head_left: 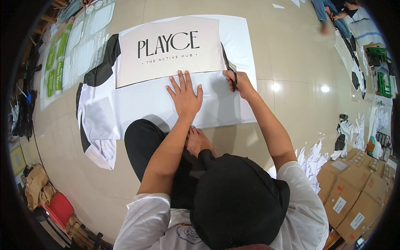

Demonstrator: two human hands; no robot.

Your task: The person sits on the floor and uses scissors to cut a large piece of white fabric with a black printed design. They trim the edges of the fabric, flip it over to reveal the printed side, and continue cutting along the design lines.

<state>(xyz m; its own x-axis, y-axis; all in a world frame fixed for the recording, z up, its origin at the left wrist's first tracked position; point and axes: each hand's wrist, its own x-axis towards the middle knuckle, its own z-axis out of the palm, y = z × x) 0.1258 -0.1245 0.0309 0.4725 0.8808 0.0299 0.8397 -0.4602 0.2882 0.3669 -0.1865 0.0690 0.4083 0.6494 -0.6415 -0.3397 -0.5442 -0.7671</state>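
Note:
A cream fabric panel [166, 71] with dark printed lettering lies over a larger sheet of white fabric [146, 104] on the floor. My left hand [184, 96] is open, fingers spread, pressing flat across the panel's near edge and the white cloth. In my right hand [243, 84] are black scissors [225, 56], fingers through the handles. Their blades point away from me along the panel's right edge. How far the blades are apart I cannot tell. A white and black garment piece [100, 112] lies crumpled to the left, partly against the white sheet.
My bare foot [198, 139] and bent knee [143, 135] are close to the fabric's near edge. Clear plastic sheets with green print [77, 52] lie far left. Cardboard boxes [348, 193] and white scraps [310, 162] are at right. Another person [329, 14] is far right.

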